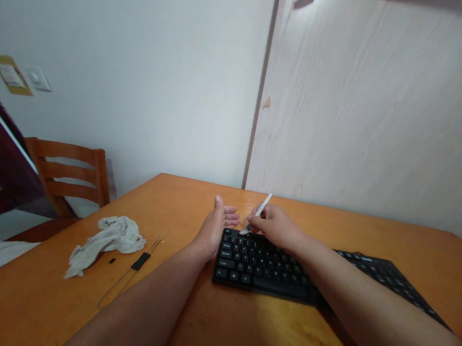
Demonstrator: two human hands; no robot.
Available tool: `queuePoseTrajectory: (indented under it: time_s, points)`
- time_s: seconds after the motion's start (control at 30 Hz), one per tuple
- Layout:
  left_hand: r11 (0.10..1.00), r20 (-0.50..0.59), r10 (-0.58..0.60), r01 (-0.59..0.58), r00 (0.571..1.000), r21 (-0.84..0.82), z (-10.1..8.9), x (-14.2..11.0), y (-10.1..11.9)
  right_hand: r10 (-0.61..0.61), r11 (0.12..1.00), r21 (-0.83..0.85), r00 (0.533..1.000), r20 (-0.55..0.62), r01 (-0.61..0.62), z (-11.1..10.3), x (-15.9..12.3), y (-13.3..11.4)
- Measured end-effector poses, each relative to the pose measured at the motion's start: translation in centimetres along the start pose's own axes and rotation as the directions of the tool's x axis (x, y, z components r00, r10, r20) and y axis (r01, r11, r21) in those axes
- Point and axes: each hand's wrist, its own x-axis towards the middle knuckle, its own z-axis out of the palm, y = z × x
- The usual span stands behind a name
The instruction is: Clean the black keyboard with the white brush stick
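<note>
A black keyboard (278, 287) lies on the wooden table in front of me. Its upper left corner is where my right hand (269, 221) is, pinching a slim white-handled brush (263, 206). The brush slants, its tip down on the top row of keys beside the corner key. My left hand (214, 224) stands on edge at the keyboard's left end, thumb up and fingers stretched out, holding nothing. More black keys (385, 276) show beyond my right forearm; I cannot tell whether they belong to the same keyboard.
On the table (201, 318) to the left are a crumpled pale cloth (118, 235), a small black piece (112, 261) and a black-handled wire tool (141, 261), apparently a keycap puller. A wooden chair (73, 172) stands at the left. The wall (189, 86) rises behind the table.
</note>
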Motion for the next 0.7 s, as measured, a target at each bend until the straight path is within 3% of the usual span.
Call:
queuePoseTrajectory:
  time_s: [0.7]
  points:
    - [0.999, -0.005, 0.025, -0.025, 1.000, 0.020, -0.2, 0.2, -0.2, 0.035, 0.998, -0.045, 0.998, -0.049, -0.038, -2.7, -1.2, 1.7]
